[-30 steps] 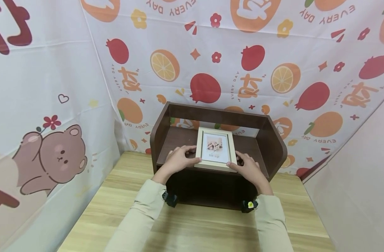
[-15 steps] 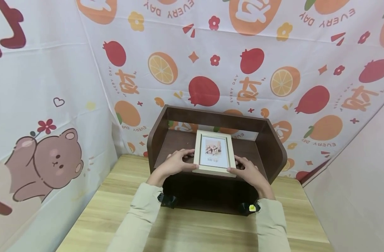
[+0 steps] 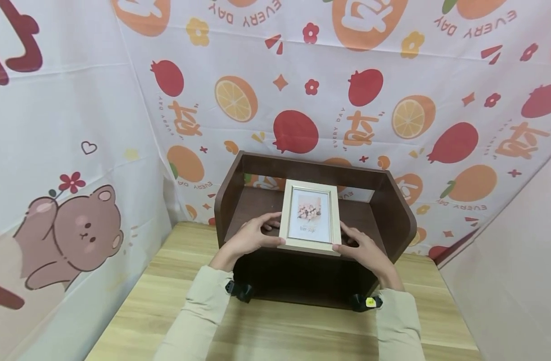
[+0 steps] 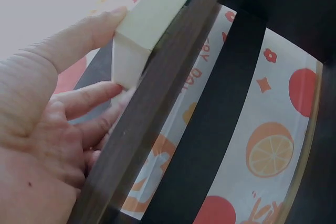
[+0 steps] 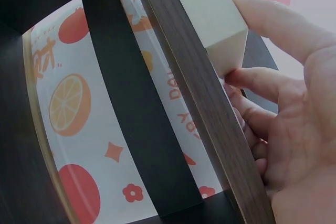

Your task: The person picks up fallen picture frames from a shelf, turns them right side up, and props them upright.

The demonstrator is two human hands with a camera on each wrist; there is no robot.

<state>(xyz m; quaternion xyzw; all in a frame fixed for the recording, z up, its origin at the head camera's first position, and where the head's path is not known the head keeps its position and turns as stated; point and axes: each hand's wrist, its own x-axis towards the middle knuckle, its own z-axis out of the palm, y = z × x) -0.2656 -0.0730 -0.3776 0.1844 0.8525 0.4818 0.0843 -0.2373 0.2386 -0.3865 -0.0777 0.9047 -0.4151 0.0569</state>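
Observation:
A cream picture frame (image 3: 289,215) with a pink flower print lies face up over the top shelf of a dark brown desk shelf (image 3: 266,200), its near edge at the shelf's front edge. My left hand (image 3: 250,236) holds its left side, thumb on the near left corner and index finger on the side. My right hand (image 3: 368,253) grips the right side the same way. In the left wrist view the thumb and index fingertip pinch the frame's corner (image 4: 142,35); in the right wrist view the other corner (image 5: 223,30) is pinched alike. The remaining fingers are partly hidden behind the shelf board.
The shelf's side panels (image 3: 393,215) rise left and right of the hands, with a back rail (image 3: 311,168) behind. Below is a dark lower compartment (image 3: 302,278). The unit stands on a wood-grain table (image 3: 298,331) against a fruit-print cloth (image 3: 257,50).
The picture frame's far edge has risen slightly against the back rail, while its near edge stays by the shelf's front edge. Both hands keep their hold. The head view has shifted a little.

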